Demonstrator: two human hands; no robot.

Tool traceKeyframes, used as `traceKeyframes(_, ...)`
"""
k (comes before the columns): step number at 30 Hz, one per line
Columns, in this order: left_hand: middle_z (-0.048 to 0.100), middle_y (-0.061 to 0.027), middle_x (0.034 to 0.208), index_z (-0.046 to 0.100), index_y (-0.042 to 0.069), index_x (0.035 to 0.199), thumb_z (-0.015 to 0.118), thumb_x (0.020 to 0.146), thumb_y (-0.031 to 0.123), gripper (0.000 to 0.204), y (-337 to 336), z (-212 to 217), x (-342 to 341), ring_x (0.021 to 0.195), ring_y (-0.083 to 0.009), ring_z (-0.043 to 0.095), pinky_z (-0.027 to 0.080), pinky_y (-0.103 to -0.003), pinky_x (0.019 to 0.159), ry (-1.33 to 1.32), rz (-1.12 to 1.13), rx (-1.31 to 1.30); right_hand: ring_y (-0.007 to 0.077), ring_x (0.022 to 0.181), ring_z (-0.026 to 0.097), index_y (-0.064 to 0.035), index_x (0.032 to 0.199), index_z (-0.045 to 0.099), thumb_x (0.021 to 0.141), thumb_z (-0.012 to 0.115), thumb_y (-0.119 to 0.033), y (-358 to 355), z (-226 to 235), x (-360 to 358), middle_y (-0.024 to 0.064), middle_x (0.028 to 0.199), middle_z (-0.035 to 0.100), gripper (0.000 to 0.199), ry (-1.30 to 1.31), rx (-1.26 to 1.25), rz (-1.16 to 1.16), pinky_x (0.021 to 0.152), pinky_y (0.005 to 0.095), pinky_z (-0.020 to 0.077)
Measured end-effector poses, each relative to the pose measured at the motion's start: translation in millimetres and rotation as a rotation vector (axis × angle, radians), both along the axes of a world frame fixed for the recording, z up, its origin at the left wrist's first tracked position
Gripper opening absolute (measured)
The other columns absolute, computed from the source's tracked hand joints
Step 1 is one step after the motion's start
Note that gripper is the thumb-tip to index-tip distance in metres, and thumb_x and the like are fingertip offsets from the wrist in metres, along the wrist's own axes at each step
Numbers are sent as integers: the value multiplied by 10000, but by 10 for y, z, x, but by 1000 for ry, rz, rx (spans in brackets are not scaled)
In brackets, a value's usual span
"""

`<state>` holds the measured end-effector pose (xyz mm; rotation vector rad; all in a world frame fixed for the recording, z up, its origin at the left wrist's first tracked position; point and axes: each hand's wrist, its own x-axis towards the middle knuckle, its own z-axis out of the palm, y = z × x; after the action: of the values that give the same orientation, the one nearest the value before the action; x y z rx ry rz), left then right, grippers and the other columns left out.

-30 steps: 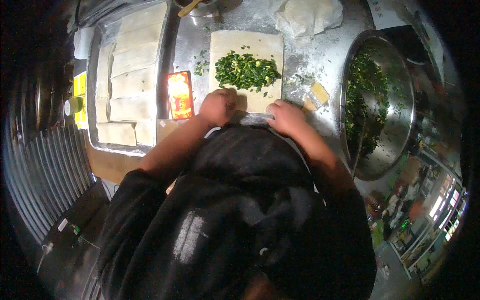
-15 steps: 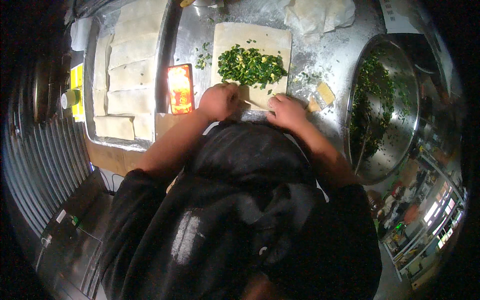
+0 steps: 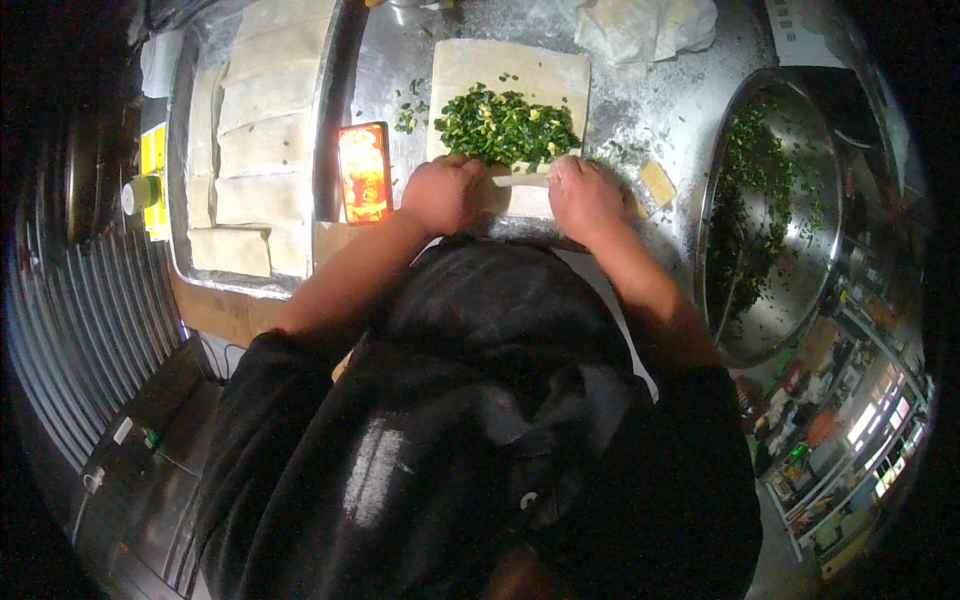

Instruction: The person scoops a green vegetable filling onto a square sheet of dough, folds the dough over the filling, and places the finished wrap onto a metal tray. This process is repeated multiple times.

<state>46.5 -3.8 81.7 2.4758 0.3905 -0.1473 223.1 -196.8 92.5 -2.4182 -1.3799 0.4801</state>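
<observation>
Pale rectangular sheet of dough (image 3: 520, 75) lies flat on the floured steel worktop (image 3: 660, 110), with a heap of chopped green herb filling (image 3: 505, 125) across its middle. The near edge of the sheet is lifted into a low fold (image 3: 520, 180) running between the two hands.

Left hand (image 3: 445, 192): knuckles up, fingers curled down onto the left end of the fold, touching the near rim of the greens. Right hand (image 3: 583, 195): same posture on the right end, fingers bent over the dough edge. Both pinch the fold; fingertips are hidden beneath the knuckles.

Left: long metal tray of folded dough parcels (image 3: 255, 130); a lit phone (image 3: 364, 172) beside it. Right: large steel bowl (image 3: 775, 210) holding more greens.
</observation>
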Motion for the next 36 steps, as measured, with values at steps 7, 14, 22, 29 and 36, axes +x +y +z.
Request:
traceKeyframes(7,703,-156,1014,697,132,983,676,872,240,157,542,-1,294,958,-388,677,551,-486,819,-34,232,-40,447,920,668,-71,1053,648,966,615,-233,386,90,537,207,1001,700,187,70,82,-166,806,506,543)
traceKeyframes(14,685,-155,1144,695,151,1101,685,892,300,257,734,-112,632,1044,-392,649,531,-500,873,-191,268,185,424,944,693,-46,1057,676,957,632,-247,688,-156,883,209,1018,727,229,221,109,-238,845,476,553)
traceKeyframes(22,342,-179,1616,341,64,1547,707,845,508,908,206,-203,644,1496,-380,315,222,-546,1237,-214,-87,244,328,1203,609,-87,1208,665,907,689,-339,733,-104,773,155,1330,633,393,-112,-50,-23,1011,437,474)
traceKeyframes(29,340,-195,1614,339,17,1542,691,835,535,944,422,-294,677,1497,-388,311,213,-545,1240,-227,-133,292,342,1512,267,-45,1547,352,894,678,-496,735,-72,438,162,1627,307,858,-143,1,328,1235,498,211)
traceKeyframes(36,255,-183,1660,285,20,1577,682,836,552,995,281,-153,587,1526,-381,254,151,-558,1256,-178,-87,305,338,1547,200,-4,1562,314,902,663,-501,687,-110,407,170,1661,246,897,-163,-23,307,1262,483,150)
